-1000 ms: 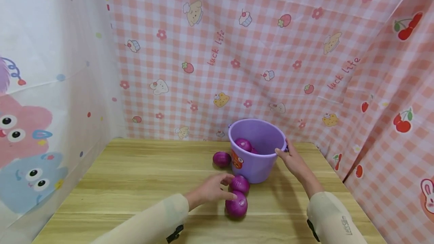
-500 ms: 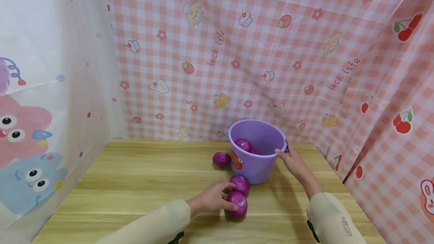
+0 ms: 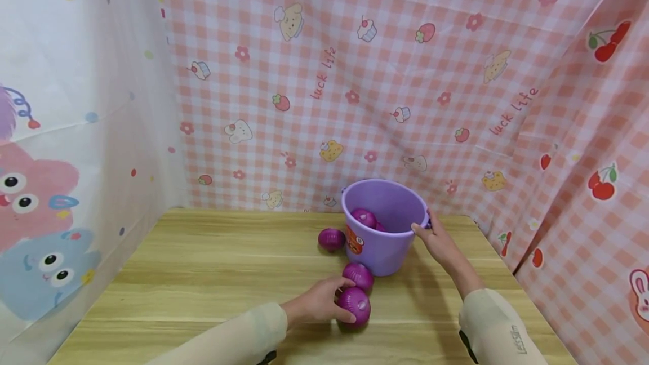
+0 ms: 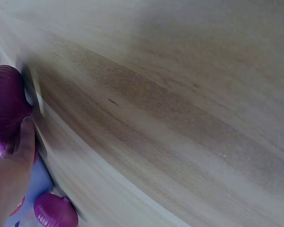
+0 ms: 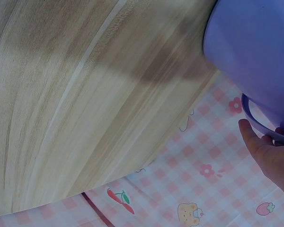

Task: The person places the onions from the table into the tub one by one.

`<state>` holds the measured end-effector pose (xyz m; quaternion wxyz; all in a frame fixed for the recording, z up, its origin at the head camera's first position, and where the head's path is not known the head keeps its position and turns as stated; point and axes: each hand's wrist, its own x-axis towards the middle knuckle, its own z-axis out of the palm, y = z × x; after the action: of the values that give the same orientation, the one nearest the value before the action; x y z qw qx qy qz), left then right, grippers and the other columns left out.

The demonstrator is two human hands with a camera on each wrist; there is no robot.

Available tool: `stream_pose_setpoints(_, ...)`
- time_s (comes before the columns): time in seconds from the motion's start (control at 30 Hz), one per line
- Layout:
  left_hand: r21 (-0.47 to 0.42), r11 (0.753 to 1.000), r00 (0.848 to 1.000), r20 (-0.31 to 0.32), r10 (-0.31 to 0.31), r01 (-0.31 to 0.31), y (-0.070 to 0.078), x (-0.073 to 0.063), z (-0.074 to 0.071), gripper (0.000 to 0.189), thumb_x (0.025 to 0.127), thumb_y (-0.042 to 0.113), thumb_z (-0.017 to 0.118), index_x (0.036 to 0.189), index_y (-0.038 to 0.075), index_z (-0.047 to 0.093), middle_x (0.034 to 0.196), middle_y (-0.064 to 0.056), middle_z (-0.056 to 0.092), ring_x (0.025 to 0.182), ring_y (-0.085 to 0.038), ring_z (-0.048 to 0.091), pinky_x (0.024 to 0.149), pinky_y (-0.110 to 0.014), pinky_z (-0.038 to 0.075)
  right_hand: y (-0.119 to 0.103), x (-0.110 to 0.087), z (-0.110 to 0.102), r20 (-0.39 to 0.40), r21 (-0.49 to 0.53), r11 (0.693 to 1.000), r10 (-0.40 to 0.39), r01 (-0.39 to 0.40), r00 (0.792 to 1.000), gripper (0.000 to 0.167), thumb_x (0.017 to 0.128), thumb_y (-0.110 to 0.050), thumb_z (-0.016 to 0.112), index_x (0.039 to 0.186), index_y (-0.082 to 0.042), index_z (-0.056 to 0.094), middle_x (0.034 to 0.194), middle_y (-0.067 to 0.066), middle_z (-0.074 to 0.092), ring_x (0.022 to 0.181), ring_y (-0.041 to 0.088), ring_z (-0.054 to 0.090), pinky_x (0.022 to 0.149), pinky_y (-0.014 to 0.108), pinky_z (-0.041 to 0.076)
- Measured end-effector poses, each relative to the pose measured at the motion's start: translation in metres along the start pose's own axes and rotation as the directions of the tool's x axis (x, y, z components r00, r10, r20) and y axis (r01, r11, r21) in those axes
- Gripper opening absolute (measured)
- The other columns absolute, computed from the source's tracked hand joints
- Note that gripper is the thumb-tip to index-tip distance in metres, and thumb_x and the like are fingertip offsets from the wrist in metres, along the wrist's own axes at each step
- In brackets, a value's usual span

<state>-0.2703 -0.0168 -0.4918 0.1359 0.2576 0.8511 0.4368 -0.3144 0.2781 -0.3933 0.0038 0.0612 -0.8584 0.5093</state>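
My left hand (image 3: 320, 301) has thumb and fingers around the nearest purple onion (image 3: 356, 305), which sits on the table. Another onion (image 3: 358, 276) touches it on the far side, close to the bucket. In the left wrist view the gripped onion (image 4: 7, 101) shows at the left edge. With my right hand (image 3: 442, 241) I hold the right rim of the purple bucket (image 3: 382, 252), thumb over the edge; the right wrist view has the fingers by the bucket's handle (image 5: 255, 120). Inside the bucket lie an onion (image 3: 364, 217) and part of another.
A further onion (image 3: 332, 239) rests on the table left of the bucket. The wooden table (image 3: 213, 275) meets a pink checked cloth (image 3: 304, 128) at the back and right. A white printed cloth (image 3: 116, 128) hangs on the left.
My left hand has moved slightly nearer and right, from reaching between the two front onions to gripping the nearest one. My right hand and the bucket have stayed in place.
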Motion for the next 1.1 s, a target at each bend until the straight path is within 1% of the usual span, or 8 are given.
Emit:
stream_pose_setpoints(0.2,-0.013,1.000,1.000,-0.003,0.001,-0.001,0.001,0.000,0.000,0.061,0.074,0.012,0.087,0.128,0.007,0.059,0.111,-0.002,0.060,0.101,-0.019,0.059,0.087,-0.029,0.052,0.000,0.001,0.000,-0.002,0.003,1.000,-0.009,0.009,1.000,0.078,0.105,-0.030,0.048,0.157,-0.001,-0.003,0.161,0.029,0.009,0.148,0.042,0.008,0.119,0.056,0.009)
stream_pose_setpoints(0.43,-0.030,0.999,1.000,0.002,-0.012,0.012,0.004,-0.001,-0.002,0.060,0.074,0.011,0.087,0.127,0.007,0.060,0.109,-0.002,0.060,0.098,-0.018,0.060,0.085,-0.029,0.053,-0.001,0.001,0.001,-0.003,0.008,1.000,-0.018,0.018,1.000,0.076,0.105,-0.026,0.047,0.157,-0.001,-0.001,0.160,0.030,0.012,0.147,0.042,0.010,0.119,0.057,0.010)
stream_pose_setpoints(0.57,-0.042,0.999,1.000,0.002,-0.005,0.005,0.008,-0.002,-0.005,0.059,0.074,0.010,0.086,0.126,0.007,0.060,0.110,-0.003,0.060,0.099,-0.020,0.060,0.084,-0.030,0.054,0.000,0.002,0.001,0.005,0.017,1.000,-0.013,0.013,1.000,0.075,0.105,-0.025,0.047,0.157,-0.001,-0.002,0.159,0.030,0.011,0.147,0.043,0.010,0.119,0.057,0.010)
stream_pose_setpoints(0.67,-0.050,0.999,1.000,-0.004,0.018,-0.018,0.012,-0.002,-0.009,0.059,0.074,0.010,0.086,0.127,0.005,0.060,0.110,-0.004,0.061,0.099,-0.021,0.061,0.084,-0.030,0.054,0.001,0.003,0.001,0.008,0.017,1.000,-0.008,0.008,1.000,0.075,0.106,-0.026,0.046,0.157,-0.001,-0.003,0.160,0.030,0.010,0.147,0.043,0.009,0.119,0.057,0.009)
stream_pose_setpoints(0.8,-0.083,0.996,0.999,-0.013,0.041,-0.042,0.015,-0.001,-0.014,0.060,0.075,0.008,0.085,0.129,0.002,0.058,0.111,-0.007,0.061,0.101,-0.023,0.061,0.083,-0.029,0.055,0.002,0.004,0.001,0.003,0.011,1.000,-0.014,0.014,1.000,0.075,0.106,-0.025,0.046,0.157,0.000,-0.002,0.159,0.031,0.011,0.147,0.043,0.010,0.119,0.056,0.010)
stream_pose_setpoints(1.1,-0.115,0.992,0.998,-0.044,0.048,-0.053,0.022,0.007,-0.026,0.061,0.078,0.011,0.084,0.131,-0.001,0.057,0.114,-0.009,0.061,0.105,-0.027,0.060,0.085,-0.031,0.055,0.002,0.002,0.001,-0.003,0.023,0.999,-0.024,0.024,1.000,0.075,0.105,-0.025,0.046,0.157,0.000,-0.001,0.159,0.031,0.012,0.147,0.043,0.011,0.119,0.056,0.010)
